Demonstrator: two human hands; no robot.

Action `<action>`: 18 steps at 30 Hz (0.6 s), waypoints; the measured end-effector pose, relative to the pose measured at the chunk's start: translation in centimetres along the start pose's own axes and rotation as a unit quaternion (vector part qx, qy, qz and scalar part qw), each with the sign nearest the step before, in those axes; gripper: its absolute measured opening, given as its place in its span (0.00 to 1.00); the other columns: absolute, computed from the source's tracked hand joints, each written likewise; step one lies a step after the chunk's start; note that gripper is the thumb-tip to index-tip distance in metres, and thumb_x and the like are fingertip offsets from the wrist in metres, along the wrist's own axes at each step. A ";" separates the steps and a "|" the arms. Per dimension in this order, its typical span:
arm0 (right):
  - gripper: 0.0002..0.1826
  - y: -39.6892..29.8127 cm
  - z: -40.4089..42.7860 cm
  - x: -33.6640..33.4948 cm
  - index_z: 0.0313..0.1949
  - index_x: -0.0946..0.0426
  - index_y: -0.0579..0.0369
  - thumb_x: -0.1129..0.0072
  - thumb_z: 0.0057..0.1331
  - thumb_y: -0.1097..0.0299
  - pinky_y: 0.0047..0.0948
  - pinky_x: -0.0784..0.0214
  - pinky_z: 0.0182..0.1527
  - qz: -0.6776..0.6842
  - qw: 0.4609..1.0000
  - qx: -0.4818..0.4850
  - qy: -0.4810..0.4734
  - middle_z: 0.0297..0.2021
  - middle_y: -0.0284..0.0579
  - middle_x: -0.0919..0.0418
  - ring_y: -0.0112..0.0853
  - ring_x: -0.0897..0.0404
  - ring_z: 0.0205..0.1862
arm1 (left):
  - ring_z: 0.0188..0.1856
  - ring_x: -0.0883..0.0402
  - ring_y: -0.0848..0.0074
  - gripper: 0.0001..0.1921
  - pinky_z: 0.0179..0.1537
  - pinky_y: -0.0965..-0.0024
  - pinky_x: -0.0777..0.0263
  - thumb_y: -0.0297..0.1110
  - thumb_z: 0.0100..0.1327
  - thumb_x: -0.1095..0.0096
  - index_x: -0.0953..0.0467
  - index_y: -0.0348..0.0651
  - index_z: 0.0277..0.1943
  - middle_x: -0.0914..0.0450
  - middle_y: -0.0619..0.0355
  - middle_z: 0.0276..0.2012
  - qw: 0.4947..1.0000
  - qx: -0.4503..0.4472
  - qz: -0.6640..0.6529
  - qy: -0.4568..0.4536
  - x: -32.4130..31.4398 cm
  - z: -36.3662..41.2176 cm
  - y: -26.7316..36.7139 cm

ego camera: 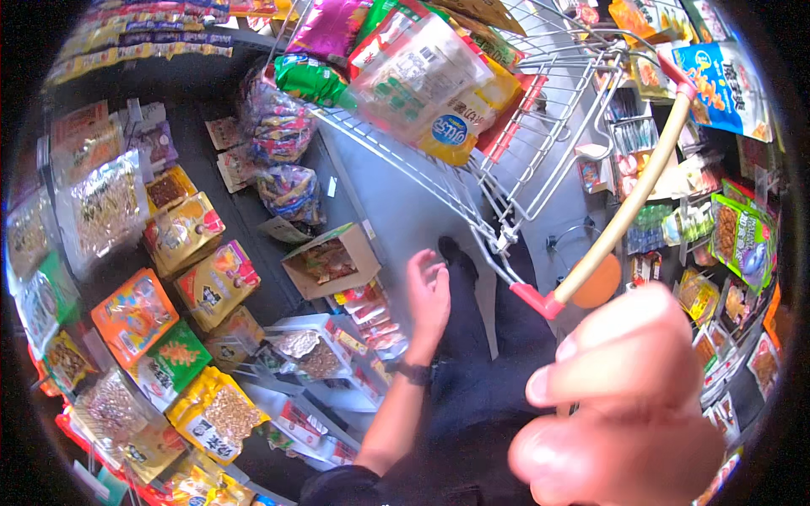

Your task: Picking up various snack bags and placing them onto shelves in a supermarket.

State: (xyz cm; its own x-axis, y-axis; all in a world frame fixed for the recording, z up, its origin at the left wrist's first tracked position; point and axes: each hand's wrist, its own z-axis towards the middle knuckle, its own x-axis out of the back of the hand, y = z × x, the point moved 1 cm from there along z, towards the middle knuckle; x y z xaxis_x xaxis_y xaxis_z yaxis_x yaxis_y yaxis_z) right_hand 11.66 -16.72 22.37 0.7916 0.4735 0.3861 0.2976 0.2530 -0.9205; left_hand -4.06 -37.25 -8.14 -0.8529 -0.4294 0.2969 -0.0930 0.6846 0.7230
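My left hand [428,294] hangs low beside my dark trousers, a dark band at its wrist, the fingers loosely curved and apart with nothing in them. Large and close to the camera, my right hand [626,405] has its fingers curled in; whether anything is inside them cannot be told. Just beyond it runs the cream-coloured handle bar [645,180] of a wire shopping cart [544,136], with red end pieces. In the cart lie a clear and yellow snack pouch [430,88], a green packet [310,80] and a magenta bag [329,28], among other bags.
Shelves of packaged snacks stand on both sides. On the left are an orange packet [135,317], a yellow bag of nuts [217,414] and an open cardboard box [332,262]. At right hang a blue and white bag [721,88] and a green bag [745,240]. An orange disc [597,281] lies below the handle.
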 end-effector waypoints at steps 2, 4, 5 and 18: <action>0.10 1.0 1.4 1.1 0.40 0.23 0.57 0.41 0.57 0.76 0.29 0.32 0.31 0.012 1.000 0.011 -0.025 0.32 0.42 0.23 0.33 0.26 0.27 | 0.52 0.21 0.71 0.20 0.50 0.70 0.24 0.23 0.67 0.41 0.32 0.37 0.60 0.27 0.52 0.57 0.996 -0.072 0.058 0.014 1.1 1.9 2.7; 0.11 2.5 2.5 3.4 0.41 0.24 0.61 0.45 0.57 0.78 0.30 0.31 0.32 -0.012 0.998 0.009 -0.059 0.32 0.44 0.23 0.33 0.26 0.27 | 0.49 0.22 0.71 0.19 0.48 0.69 0.24 0.22 0.63 0.39 0.30 0.36 0.57 0.26 0.53 0.52 0.987 -0.133 0.091 -0.003 -0.2 4.4 7.1; 0.12 3.6 3.2 3.7 0.41 0.24 0.63 0.46 0.57 0.78 0.31 0.30 0.32 -0.016 0.997 0.011 -0.076 0.32 0.45 0.24 0.34 0.26 0.27 | 0.47 0.22 0.70 0.19 0.46 0.68 0.25 0.22 0.61 0.38 0.28 0.36 0.55 0.26 0.52 0.49 0.971 -0.196 0.137 0.008 -0.2 5.6 10.1; 0.17 21.7 9.8 -18.1 0.51 0.25 0.59 0.42 0.65 0.67 0.40 0.25 0.45 0.046 0.922 -0.370 0.101 0.45 0.56 0.20 0.43 0.16 0.36 | 0.51 0.22 0.49 0.35 0.52 0.49 0.28 0.38 0.46 0.20 0.30 0.37 0.56 0.20 0.44 0.48 0.807 -0.368 0.452 -0.101 -3.9 30.9 21.6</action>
State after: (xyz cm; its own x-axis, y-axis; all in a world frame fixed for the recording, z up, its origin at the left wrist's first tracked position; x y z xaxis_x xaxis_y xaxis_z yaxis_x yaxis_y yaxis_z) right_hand -1.43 -11.57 -4.07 0.8930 0.2787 0.3535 0.4473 -0.4606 -0.7667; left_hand -18.62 -2.55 -12.97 -0.4750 0.2040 0.8560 0.8799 0.0979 0.4649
